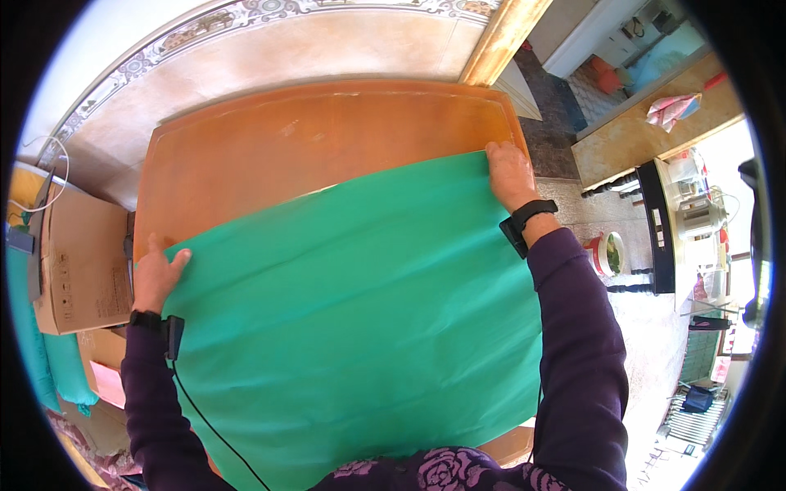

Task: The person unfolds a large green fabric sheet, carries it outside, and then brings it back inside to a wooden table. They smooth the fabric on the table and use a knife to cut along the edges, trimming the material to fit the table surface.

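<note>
A green sheet, perhaps cloth or thin plastic, lies over the near part of a brown wooden table, with some creases across it. Its far edge runs slantwise, higher at the right. My left hand is at the sheet's far left corner, thumb on top and fingers near the table's left edge; whether it grips the corner is not plain. At the far right corner, close to the table's right edge, my right hand has its fingers curled over the sheet. Both wrists wear black straps with small devices.
A tiled wall stands behind the table. Cardboard boxes are at the left, beside green rolled or bagged material. On the floor at right is a red and white bucket, near a black side table bearing several items.
</note>
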Tool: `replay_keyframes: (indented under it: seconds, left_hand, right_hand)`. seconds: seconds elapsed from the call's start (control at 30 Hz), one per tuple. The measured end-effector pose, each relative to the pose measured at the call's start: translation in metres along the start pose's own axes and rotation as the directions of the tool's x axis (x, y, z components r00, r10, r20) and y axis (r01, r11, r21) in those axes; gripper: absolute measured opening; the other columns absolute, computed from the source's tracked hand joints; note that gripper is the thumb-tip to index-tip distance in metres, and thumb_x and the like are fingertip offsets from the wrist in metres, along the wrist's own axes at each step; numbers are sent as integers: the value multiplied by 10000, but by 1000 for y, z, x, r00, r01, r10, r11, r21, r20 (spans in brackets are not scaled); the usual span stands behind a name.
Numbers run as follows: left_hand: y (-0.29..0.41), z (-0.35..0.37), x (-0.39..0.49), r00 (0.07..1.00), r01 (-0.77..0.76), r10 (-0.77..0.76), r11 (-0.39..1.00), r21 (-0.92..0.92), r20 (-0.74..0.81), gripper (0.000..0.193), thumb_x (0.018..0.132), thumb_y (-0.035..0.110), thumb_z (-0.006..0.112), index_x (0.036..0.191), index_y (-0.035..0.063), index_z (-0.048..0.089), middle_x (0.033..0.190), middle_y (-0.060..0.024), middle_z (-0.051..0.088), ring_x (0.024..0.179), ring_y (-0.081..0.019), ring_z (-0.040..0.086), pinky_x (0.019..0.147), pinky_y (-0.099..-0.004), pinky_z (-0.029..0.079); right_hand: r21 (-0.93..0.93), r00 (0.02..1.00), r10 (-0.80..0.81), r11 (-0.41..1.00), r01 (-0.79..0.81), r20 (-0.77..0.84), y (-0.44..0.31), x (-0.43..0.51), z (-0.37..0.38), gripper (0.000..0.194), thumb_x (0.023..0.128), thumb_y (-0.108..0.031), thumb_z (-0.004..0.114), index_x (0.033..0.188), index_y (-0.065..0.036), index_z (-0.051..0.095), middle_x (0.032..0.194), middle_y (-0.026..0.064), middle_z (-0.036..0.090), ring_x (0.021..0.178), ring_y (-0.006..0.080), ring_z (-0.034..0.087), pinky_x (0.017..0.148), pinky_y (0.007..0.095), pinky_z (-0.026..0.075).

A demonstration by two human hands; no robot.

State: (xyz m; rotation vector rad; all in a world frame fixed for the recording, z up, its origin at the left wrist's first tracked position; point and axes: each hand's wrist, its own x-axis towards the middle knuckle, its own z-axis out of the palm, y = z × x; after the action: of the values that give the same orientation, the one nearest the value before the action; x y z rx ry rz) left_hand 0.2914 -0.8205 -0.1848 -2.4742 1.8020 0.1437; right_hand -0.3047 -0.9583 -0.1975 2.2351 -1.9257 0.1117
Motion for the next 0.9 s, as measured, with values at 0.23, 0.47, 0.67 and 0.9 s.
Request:
replay_keyframes:
  seconds: [0.23, 0.47, 0.67, 0.9]
  left_hand:
    - [16, 17, 0, 1000, 18, -18, 1000, -25, 15, 966, 837, 563, 584, 1416, -120, 223, 785, -258, 659, 784, -407, 650, 707, -461, 503]
    - [13, 28, 5, 994, 106, -106, 993, -43, 3, 1015, 811, 580, 587, 1463, -66, 152, 909, -257, 664, 931, -435, 623, 970, -473, 411]
    - [57, 1, -8, 990, 113, -123, 983, -142, -68, 887, 785, 304, 722, 1459, 6, 229, 1273, -337, 482, 1133, -453, 530, 886, -465, 486]
    - [152, -2, -27, 727, -673, 640, 736, -74, -248, 609, 799, 55, 641, 1367, 97, 426, 1351, -235, 452, 1216, -410, 471, 993, -451, 436]
  right_hand:
    - [31, 856, 83, 993, -115, 511, -35, 17, -32, 524, 905, -432, 546, 1102, 50, 599, 1004, 272, 641, 919, 380, 638, 829, 408, 511]
    - [-44, 683, 425, 865, -500, 594, -90, 15, -30, 950, 829, -652, 523, 1514, -99, 167, 1468, 374, 199, 1387, 495, 201, 1025, 662, 275]
    - [20, 654, 461, 809, -588, 600, -98, 14, -36, 994, 809, -666, 532, 1531, -135, 100, 1504, 377, 61, 1423, 493, 61, 1025, 703, 230]
    - [32, 662, 465, 805, -593, 587, -95, 13, -32, 1005, 792, -670, 545, 1531, -146, 111, 1504, 376, 67, 1424, 493, 51, 1018, 712, 231]
